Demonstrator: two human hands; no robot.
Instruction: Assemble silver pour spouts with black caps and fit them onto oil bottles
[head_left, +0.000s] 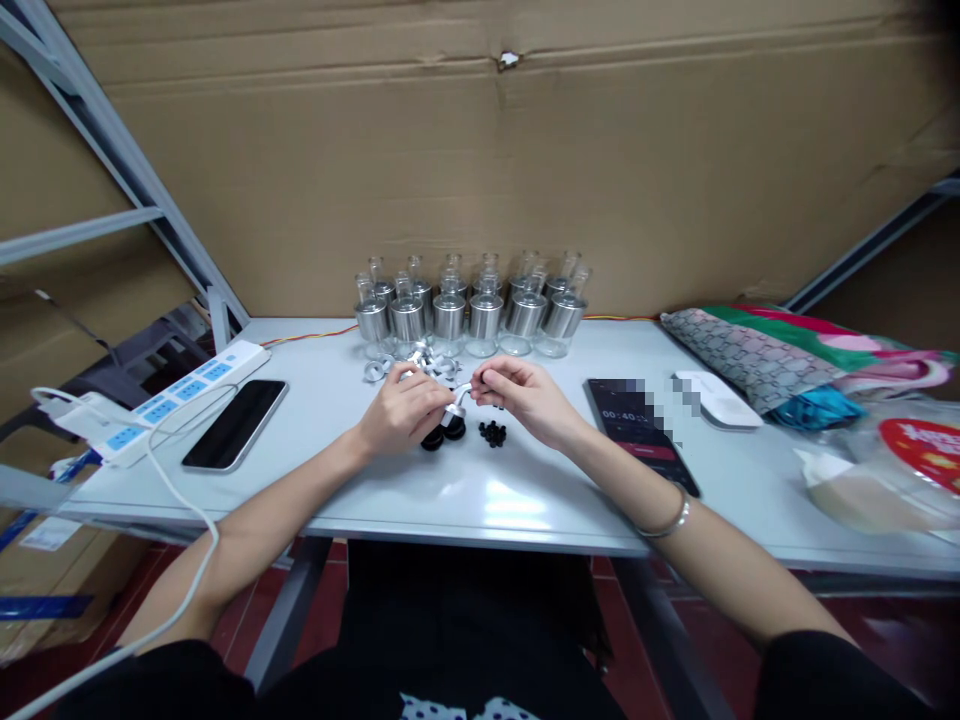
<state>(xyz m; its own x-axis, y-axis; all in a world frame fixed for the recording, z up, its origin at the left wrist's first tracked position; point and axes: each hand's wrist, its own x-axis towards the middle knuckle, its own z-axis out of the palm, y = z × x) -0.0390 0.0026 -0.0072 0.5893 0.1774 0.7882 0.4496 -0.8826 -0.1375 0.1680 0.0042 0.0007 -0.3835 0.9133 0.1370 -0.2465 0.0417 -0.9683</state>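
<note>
My left hand (405, 408) is closed on a small silvery pour spout (456, 408) with a bent tube. At the tube's tip, the fingers of my right hand (525, 400) are pinched together; what they hold is too small to make out. Below the spout lie round black stoppers (454, 428), partly covered by my left hand. A little pile of small black caps (493, 433) sits under my right hand. Behind my hands are several loose silvery spout parts (424, 355). Farther back, glass bottles with metal sleeves (486, 318) stand upright in two rows.
On the left lie a black-screened phone (236, 425) and a white power strip (187, 395); its cable crosses my left forearm. To the right are a phone showing a timer (637, 430), a white device (716, 400), a patterned bag (735, 350) and a plastic-wrapped package (885, 470). Cardboard (480, 170) walls the back.
</note>
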